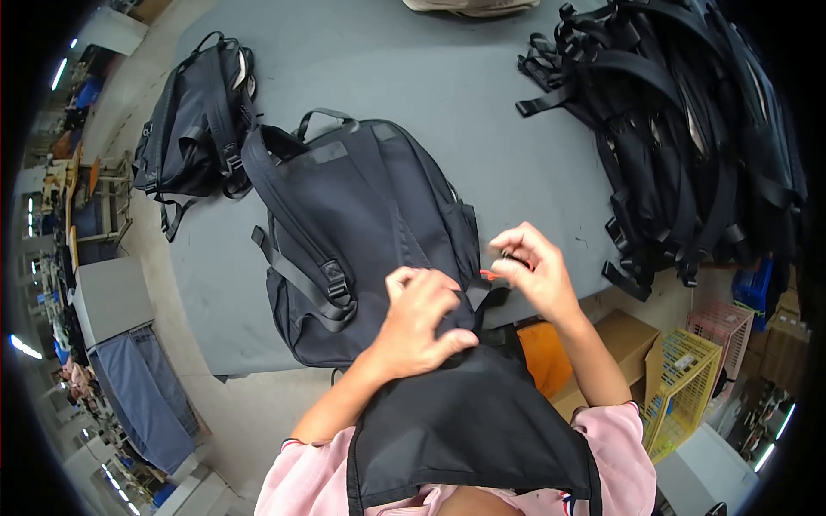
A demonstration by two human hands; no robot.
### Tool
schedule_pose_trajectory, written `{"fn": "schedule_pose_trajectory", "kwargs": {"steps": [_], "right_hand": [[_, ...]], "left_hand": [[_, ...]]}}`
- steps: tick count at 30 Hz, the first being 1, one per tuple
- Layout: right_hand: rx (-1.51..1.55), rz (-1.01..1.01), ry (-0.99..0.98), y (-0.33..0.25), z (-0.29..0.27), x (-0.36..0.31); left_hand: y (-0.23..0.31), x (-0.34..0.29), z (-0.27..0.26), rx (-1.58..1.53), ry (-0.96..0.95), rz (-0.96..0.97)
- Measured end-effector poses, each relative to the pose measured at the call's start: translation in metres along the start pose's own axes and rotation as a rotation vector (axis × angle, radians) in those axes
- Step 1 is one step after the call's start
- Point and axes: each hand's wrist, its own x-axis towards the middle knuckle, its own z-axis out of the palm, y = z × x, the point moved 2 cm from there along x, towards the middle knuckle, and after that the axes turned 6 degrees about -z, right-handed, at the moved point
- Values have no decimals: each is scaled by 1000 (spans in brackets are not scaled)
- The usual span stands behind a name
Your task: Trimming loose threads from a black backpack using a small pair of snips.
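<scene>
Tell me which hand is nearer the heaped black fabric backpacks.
Right. The right hand is left of the heaped black fabric backpacks, apart from them; the left hand is farther left, over the black fabric backpack in front.

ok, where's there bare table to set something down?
Widest: grey tabletop between the centre black backpack and backpack heap on the right, running behind the centre one. Smaller: left-front, between the left backpack and front edge. Crowded: the heap, and the centre backpack's near-right side, around left hand and right hand.
</scene>
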Motion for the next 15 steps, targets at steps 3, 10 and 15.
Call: {"fn": "schedule_pose_trajectory", "kwargs": {"steps": [3,10,15], "right_hand": [[-141,114,55,-7,-1,20],[-156,247,-145,-4,24,74],[-72,276,-158,4,16,62]], "left_hand": [[-4,4,27,150,-154,12],[1,15,27,104,23,133],[-11,-1,13,4,280,-34]]}}
